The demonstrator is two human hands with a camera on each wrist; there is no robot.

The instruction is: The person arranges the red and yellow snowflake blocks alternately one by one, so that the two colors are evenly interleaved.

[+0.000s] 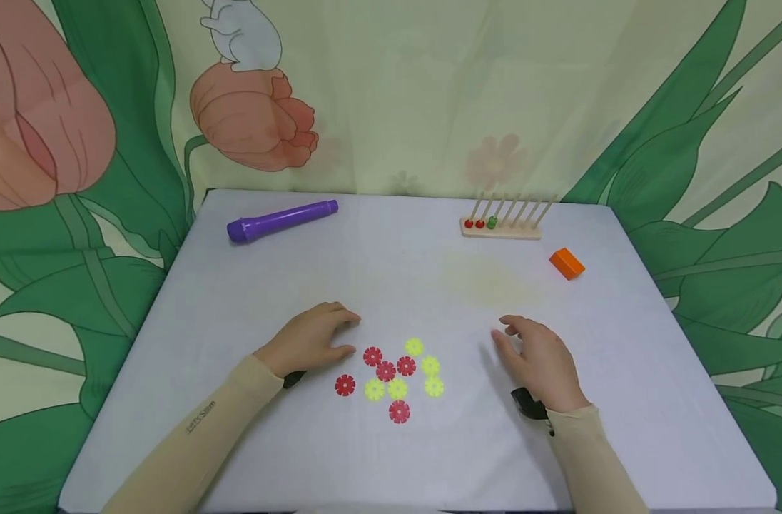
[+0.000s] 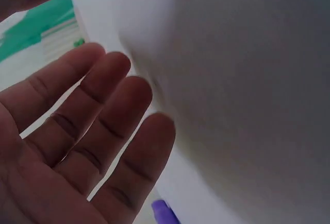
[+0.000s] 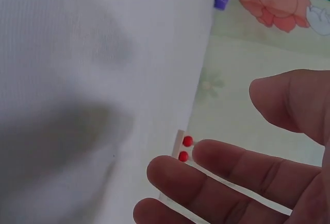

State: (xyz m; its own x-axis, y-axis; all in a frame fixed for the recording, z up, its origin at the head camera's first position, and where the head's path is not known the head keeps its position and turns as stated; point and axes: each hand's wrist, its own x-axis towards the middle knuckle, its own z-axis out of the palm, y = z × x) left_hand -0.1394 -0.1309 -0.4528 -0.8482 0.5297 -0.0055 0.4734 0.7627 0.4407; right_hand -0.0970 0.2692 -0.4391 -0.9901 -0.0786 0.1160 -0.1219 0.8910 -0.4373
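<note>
Several flat, notched plastic discs lie loosely grouped on the white table (image 1: 269, 442), some red (image 1: 399, 412) and some yellow (image 1: 434, 387). My left hand (image 1: 310, 339) is just left of the group, its fingers relaxed and holding nothing. The nearest discs to it are a red one (image 1: 372, 356) by the thumb tip and another red one (image 1: 345, 385) below. To the right of the discs, a wider gap away, my right hand (image 1: 541, 357) is also empty, fingers loosely bent. Both wrist views show bare palms and spread fingers; the discs are out of sight there.
At the back right stands a wooden peg rack (image 1: 519, 232) with two red beads (image 1: 474, 223) and a green one (image 1: 491, 223) on its left pegs. An orange block (image 1: 567, 263) lies in front of it. A purple torch-shaped tube (image 1: 282, 220) lies back left.
</note>
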